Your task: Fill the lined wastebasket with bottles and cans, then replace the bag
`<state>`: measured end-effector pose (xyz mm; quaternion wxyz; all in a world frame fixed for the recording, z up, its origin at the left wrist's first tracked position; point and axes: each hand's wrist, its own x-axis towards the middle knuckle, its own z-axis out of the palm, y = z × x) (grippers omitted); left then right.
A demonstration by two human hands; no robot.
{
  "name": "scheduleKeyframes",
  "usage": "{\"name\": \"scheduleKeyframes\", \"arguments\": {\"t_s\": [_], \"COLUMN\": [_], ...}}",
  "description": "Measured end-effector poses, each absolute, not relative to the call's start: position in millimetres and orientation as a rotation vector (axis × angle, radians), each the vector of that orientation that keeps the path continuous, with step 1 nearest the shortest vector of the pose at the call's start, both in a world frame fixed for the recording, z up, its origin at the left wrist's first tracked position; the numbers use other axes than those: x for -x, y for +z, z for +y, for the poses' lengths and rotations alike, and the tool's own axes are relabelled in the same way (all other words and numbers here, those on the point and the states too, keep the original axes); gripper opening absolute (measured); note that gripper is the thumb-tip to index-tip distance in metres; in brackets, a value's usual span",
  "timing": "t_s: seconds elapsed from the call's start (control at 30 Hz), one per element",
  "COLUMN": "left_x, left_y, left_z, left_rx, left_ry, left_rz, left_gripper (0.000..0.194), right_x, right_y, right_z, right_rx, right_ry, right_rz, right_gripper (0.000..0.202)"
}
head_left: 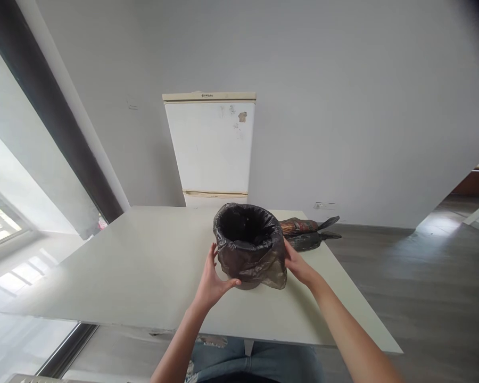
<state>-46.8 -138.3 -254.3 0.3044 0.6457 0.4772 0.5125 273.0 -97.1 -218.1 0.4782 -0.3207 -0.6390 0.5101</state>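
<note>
A round bin lined with a black plastic bag (251,260) stands upright on the white table (143,266), its opening facing up and the bag folded over its rim. My left hand (215,279) is at the bin's left side, thumb stretched along the lower front and fingers spread. On the right side, my right hand (297,261) touches the bag, its fingers partly hidden behind it. Between them the two hands hold the bin. The bag's loose edge hangs down at the front right.
Behind the bin on the right lie dark plastic bags (303,234) with knotted ends past the table's edge. A white refrigerator (213,149) stands beyond the table against the grey wall. A window (0,218) is at the far left.
</note>
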Motion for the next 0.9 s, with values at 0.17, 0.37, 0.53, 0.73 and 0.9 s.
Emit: {"name": "scheduleKeyframes", "arguments": {"t_s": [0.17, 0.37, 0.53, 0.73, 0.9], "left_x": [43.5, 55.4, 70.3, 80.6, 91.5], "left_y": [-262.9, -256.0, -257.8, -268.8, -271.8], "left_z": [-133.3, -100.3, -71.4, -68.0, -73.3], "left_rx": [-1.671, -1.606, -1.616, -1.678, -1.633], "left_ry": [1.279, 1.287, 1.275, 1.24, 1.209], "left_rz": [1.192, 1.159, 1.169, 1.19, 1.151], "left_gripper": [0.096, 0.089, 0.085, 0.087, 0.087], "right_x": [-258.4, -225.1, -210.7, -200.7, -183.6], "right_y": [-237.6, -228.3, -227.3, -237.8, -238.9], "right_z": [-105.7, -79.8, -54.0, -54.3, -65.0], "right_rx": [0.995, 0.97, 0.895, 0.827, 0.842], "right_ry": [1.142, 1.126, 1.148, 1.119, 1.128], "right_rz": [-1.736, -1.687, -1.709, -1.673, -1.605], "right_gripper": [0.105, 0.1, 0.103, 0.102, 0.115]}}
